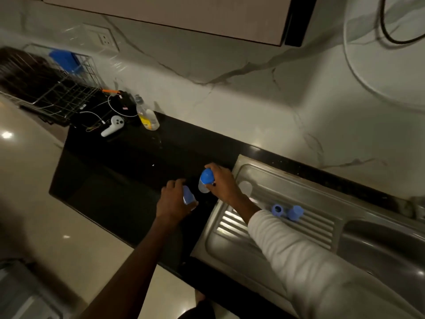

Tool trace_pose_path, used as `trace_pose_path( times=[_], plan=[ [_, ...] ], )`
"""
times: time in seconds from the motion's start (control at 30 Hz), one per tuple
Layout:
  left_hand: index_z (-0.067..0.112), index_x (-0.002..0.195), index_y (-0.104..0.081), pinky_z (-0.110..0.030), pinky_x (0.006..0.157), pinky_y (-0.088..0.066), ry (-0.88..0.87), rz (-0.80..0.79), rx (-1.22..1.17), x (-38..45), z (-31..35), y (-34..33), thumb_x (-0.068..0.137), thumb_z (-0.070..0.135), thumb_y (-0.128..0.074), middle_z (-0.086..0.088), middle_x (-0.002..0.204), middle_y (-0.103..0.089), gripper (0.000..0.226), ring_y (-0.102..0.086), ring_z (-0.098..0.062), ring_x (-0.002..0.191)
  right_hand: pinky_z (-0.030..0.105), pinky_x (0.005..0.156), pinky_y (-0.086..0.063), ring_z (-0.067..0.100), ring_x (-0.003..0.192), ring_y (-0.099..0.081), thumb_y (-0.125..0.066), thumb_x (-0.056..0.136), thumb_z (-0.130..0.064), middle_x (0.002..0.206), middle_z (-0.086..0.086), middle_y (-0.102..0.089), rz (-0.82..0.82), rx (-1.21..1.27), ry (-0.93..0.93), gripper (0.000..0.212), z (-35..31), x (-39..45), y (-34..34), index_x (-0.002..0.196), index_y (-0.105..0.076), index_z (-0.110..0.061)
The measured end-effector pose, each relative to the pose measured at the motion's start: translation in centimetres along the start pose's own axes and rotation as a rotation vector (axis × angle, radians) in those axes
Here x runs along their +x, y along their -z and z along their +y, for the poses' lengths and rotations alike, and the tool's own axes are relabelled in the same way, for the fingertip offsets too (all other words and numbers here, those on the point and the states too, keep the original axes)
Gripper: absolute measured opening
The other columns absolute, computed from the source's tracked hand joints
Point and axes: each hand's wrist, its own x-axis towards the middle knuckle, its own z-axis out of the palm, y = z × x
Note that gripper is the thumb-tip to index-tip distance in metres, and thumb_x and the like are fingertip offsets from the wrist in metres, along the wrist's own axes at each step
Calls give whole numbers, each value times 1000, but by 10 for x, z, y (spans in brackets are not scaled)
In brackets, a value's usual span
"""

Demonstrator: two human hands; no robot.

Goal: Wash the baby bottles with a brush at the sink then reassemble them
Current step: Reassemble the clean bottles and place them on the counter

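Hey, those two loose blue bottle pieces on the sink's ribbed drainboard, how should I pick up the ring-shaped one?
Judging by its pose, pinch the blue ring across its outer wall, coming down from above and from the left. Its open hole appears to face up and toward the camera, and the blue cap sits close on its right, so that side looks crowded. The drainboard ribs leave little room to get under it.

- The left hand (175, 199) is reaching forward on a bare, outstretched arm, back of the hand facing up, fingers curling around something small.
- The right hand (221, 180) is extending from a white-sleeved arm, angling inward toward the left hand, fingers curling down over what it is gripping.
- The two hands are sitting near each other, not touching.
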Motion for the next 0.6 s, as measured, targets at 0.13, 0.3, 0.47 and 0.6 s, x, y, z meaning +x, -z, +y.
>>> trace_pose_path(
  times=[0.13, 0.3, 0.47, 0.6],
  plan=[
    [28, 121, -54, -29, 88, -53, -39, 1, -123, 5, -9, -14, 80, 33, -81, 5, 119, -60, 49, -62, -11, 107, 40, 106, -49, 25, 125, -57, -81, 81, -13, 137, 7, -55, -83, -88, 21, 65, 4, 11, -25, 136, -49, -20],
    [28, 115, -55, -24, 79, -50, -26, 38, -96, 5, -8, -16, 86, 38, -75, 9, 111, -58, 37, -61, -7, 99, 40, 101, -50, 26, 122, -59, -80, 82, -18, 134, 8, -58, -100, -116, -15, 61, 7, 18, -31, 134, -49, -19],
    [28, 125, -51, -37, 90, -55, 27, -26, -74, 7, -4, -10, 84, 43, -76, 3, 121, -60, 50, -61, -12, 106, 42, 107, -48, 29, 129, -55, -79, 85, -19, 142, 14, -53, -170, -77, -40, 78, 9, 16, -24, 150, -37, -16],
    [24, 154, -22, -53, 107, -45, 82, -53, -57, 3, 13, 4, 63, 59, -87, -5, 154, -38, 117, -37, -28, 142, 38, 96, -55, 20, 113, -62, -75, 89, -19, 140, 8, -53, -2, 39, 7, 75, 21, -13, -9, 153, -37, -23]
  ],
)
